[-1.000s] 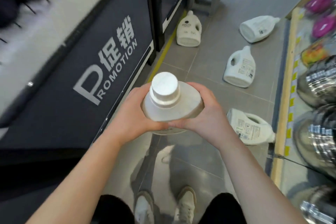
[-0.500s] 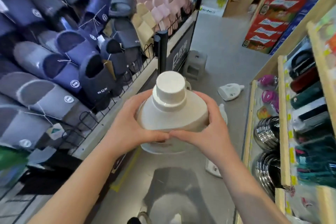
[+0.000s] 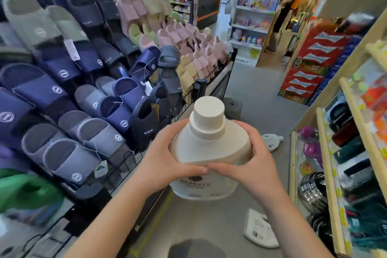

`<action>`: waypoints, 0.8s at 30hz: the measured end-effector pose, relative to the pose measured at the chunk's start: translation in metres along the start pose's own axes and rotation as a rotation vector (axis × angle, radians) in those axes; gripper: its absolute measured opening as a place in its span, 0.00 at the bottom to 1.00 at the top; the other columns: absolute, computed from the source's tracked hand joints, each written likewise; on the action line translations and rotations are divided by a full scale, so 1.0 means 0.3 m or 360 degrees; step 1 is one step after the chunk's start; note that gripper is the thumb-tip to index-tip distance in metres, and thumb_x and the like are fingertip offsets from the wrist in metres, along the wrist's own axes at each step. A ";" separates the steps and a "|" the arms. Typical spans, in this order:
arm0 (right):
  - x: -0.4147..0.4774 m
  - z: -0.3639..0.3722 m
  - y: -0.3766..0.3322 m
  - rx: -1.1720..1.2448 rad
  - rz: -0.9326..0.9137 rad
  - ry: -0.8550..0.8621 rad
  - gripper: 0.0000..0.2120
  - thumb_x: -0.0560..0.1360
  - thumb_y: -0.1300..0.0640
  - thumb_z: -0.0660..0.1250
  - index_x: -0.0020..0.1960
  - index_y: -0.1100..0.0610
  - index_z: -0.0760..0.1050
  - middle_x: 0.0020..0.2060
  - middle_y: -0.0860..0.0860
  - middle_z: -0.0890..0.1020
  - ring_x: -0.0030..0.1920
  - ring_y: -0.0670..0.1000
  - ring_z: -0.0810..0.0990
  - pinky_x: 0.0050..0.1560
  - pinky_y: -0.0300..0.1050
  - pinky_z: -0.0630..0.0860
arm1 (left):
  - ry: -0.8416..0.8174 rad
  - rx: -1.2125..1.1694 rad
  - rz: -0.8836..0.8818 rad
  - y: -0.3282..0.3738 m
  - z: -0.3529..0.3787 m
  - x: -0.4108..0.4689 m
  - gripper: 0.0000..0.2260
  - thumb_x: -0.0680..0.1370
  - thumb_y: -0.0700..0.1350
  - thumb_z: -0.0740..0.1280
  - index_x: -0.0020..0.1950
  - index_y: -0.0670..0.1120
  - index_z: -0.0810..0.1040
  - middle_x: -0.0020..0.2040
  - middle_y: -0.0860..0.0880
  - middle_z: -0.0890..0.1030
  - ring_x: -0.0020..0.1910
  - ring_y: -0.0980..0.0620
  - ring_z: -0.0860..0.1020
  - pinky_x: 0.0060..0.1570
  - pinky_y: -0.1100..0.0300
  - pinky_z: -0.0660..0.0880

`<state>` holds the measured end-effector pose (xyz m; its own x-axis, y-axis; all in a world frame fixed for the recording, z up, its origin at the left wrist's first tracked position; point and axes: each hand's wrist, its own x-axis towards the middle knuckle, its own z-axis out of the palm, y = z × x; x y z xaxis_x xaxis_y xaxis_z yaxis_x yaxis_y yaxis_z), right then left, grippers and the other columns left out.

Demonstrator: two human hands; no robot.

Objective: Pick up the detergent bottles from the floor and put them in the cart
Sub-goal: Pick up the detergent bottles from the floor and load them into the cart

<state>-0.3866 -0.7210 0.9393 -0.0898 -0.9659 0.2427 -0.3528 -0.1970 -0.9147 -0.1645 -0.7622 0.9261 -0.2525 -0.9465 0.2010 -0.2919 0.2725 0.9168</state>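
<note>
A large white detergent bottle (image 3: 211,146) with a round white cap is held upright at chest height in the middle of the view. My left hand (image 3: 165,157) wraps its left shoulder and my right hand (image 3: 251,161) wraps its right shoulder, with the fingertips meeting at the front. Two more white detergent bottles lie on the grey floor: one (image 3: 259,230) near my right forearm, one (image 3: 271,141) farther off by the shelf. No cart is in view.
A wire rack of slippers (image 3: 94,90) fills the left side. Wooden shelves with pots and bottles (image 3: 339,163) line the right. A grey stool (image 3: 232,108) stands ahead in the aisle, stacked red cartons (image 3: 310,69) beyond it, and people stand far back.
The view has swung up from the floor to the aisle ahead. The bottle has stayed in both hands and risen with me; the floor bottles now sit low in the view.
</note>
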 end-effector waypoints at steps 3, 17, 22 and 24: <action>0.003 0.034 -0.021 -0.0011 -0.0039 -0.0033 0.43 0.53 0.45 0.87 0.64 0.31 0.74 0.64 0.35 0.78 0.64 0.32 0.75 0.57 0.25 0.73 | 0.0045 0.0003 0.0017 0.000 -0.040 -0.023 0.44 0.58 0.60 0.85 0.71 0.73 0.71 0.69 0.63 0.77 0.70 0.60 0.75 0.70 0.45 0.75; 0.059 0.191 -0.103 0.0214 -0.0294 -0.0609 0.45 0.51 0.45 0.91 0.65 0.36 0.76 0.60 0.36 0.82 0.61 0.36 0.79 0.53 0.31 0.76 | 0.0626 0.0066 -0.0138 0.070 -0.161 -0.279 0.39 0.58 0.55 0.86 0.65 0.74 0.75 0.64 0.63 0.81 0.64 0.60 0.80 0.65 0.52 0.79; 0.049 0.211 -0.127 0.0283 -0.0429 -0.0922 0.44 0.53 0.47 0.90 0.65 0.35 0.76 0.63 0.35 0.80 0.63 0.34 0.77 0.53 0.24 0.74 | 0.0986 0.0169 -0.0279 0.135 -0.112 -0.428 0.41 0.56 0.56 0.86 0.64 0.76 0.74 0.64 0.63 0.81 0.64 0.59 0.80 0.65 0.51 0.79; 0.028 0.217 -0.128 0.0314 -0.0473 -0.1044 0.46 0.53 0.46 0.91 0.67 0.37 0.75 0.65 0.37 0.79 0.64 0.33 0.76 0.54 0.22 0.72 | 0.1083 0.0234 -0.0352 0.157 -0.076 -0.499 0.42 0.57 0.51 0.89 0.64 0.75 0.74 0.63 0.66 0.80 0.62 0.62 0.80 0.62 0.59 0.79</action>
<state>-0.3132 -0.7325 0.9556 0.5793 -0.7569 0.3025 -0.0962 -0.4320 -0.8967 -0.1195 -0.6115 0.9471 0.4421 -0.8669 0.2303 -0.4026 0.0376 0.9146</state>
